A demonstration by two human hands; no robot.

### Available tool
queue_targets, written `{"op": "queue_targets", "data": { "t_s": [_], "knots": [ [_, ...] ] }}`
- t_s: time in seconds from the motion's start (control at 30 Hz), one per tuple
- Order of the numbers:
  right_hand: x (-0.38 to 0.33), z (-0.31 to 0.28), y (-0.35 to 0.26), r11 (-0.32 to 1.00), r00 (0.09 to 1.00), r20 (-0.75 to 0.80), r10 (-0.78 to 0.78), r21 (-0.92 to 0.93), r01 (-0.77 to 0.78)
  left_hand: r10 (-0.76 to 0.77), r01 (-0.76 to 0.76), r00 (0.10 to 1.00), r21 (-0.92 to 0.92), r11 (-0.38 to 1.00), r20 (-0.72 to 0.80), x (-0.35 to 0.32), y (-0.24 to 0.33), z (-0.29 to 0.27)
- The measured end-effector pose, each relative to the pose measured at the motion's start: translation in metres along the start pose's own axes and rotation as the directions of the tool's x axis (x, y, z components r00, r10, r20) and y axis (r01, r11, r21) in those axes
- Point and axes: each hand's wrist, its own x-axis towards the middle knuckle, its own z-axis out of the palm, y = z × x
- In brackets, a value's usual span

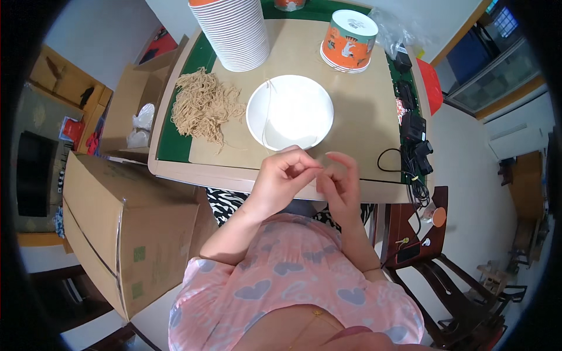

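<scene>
Just past the table's front edge, my two hands meet fingertip to fingertip. My left hand (285, 176) is closed in a pinch, thumb against forefinger, on what looks like a thin strand of string. My right hand (341, 188) is curled beside it, its thumb and fingers bent toward the left fingertips; anything between them is too small to make out. Beyond the hands sits a round white bowl (298, 111), with a thin beige string (268, 111) lying across its left side toward my left hand. Left of the bowl lies a loose, tangled heap of beige string (205, 106).
A tall stack of white-sided paper tubs (234, 35) stands at the back left. Orange patterned tubs (349, 44) sit upside down at the back right, near a clear plastic bag (393, 32). Black adapters and cables (414, 128) line the right edge. Cardboard boxes (132, 216) stand left.
</scene>
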Motion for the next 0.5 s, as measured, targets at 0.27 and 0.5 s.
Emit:
{"op": "queue_targets", "data": {
  "t_s": [0.27,0.5],
  "knots": [
    [0.013,-0.012,0.033,0.967,0.967,-0.253,0.025,-0.241,-0.088,0.319,-0.259,0.948,0.600,0.757,0.007,0.021,0.009,0.002],
    [0.030,-0.018,0.047,0.945,0.976,-0.211,0.051,-0.307,-0.116,0.008,-0.054,0.998,0.710,0.702,0.068,0.057,0.001,-0.022]
  ]
}}
